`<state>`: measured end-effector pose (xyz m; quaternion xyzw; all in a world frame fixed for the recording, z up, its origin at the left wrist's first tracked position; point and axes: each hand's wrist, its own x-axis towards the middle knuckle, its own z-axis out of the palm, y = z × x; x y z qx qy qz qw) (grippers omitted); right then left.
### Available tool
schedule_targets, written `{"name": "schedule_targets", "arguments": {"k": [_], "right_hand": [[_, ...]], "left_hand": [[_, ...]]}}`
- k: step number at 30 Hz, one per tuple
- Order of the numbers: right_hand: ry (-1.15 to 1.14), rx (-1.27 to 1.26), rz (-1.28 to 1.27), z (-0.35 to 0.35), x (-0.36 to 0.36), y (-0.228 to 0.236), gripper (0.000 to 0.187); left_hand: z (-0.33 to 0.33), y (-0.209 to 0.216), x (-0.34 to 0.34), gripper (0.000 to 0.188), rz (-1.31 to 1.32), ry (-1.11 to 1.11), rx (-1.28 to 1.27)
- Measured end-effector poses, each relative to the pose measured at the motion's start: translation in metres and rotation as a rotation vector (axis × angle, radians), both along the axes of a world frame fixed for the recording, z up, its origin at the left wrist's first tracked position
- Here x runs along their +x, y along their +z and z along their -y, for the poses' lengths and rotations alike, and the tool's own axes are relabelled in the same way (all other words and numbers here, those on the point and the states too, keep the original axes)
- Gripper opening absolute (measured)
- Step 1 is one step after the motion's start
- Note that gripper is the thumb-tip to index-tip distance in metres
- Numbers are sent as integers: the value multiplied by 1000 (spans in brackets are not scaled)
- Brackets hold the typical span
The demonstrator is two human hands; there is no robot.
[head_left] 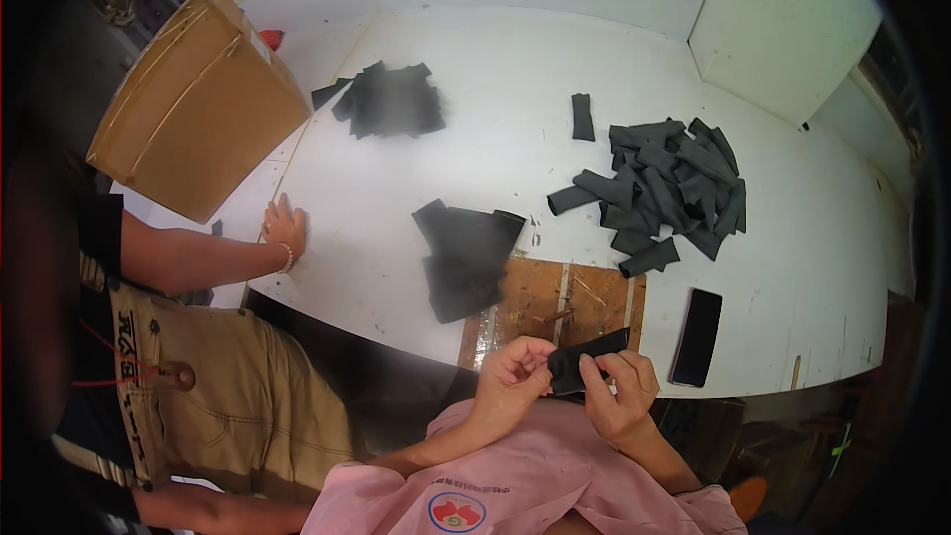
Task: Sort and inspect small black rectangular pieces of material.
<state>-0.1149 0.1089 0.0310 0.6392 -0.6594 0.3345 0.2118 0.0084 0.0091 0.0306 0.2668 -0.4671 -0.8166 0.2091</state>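
At the near edge of the table, my left hand (515,376) and my right hand (620,391) hold a small black cloth piece (594,357) between them. Fingers and thumb of the left pinch its left end; the right grips it lower on the right side. Just beyond the hands lies a brown board (535,287) set on the white tabletop. Flat black cloth pieces (466,253) overlap to the left of that board. To the right, a heap of dark, tube-like cloth pieces (659,178) is piled loosely, with a single one (582,117) lying apart.
A black phone (697,337) rests near the right front edge. Farther left is a stack of black cloth pieces (391,101), with a large cardboard box (193,114) beside it. Another person stands at left, their hand (285,228) flat on the table. A white panel (783,30) rises at back right.
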Motion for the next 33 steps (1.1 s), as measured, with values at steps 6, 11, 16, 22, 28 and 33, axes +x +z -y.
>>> {"name": "schedule_targets", "arguments": {"k": [6,11,16,22,28,33], "right_hand": [[-18,-9,10,0,1,-7,25],[-39,11,3,0,0,-12,24],[-43,54,32,1,-4,-25,36],[-59,161,109,-4,-6,-34,31],[156,519,354,-2,-17,-13,34],[447,359,549,27,14,29,25]], "left_hand": [[-7,-3,-1,16,-33,49,-15],[-6,-15,2,13,22,88,-22],[-6,-17,3,9,77,100,-69],[-6,-23,3,9,127,72,-90],[10,-23,2,8,193,-8,-90],[15,-39,4,10,211,-21,-56]]}}
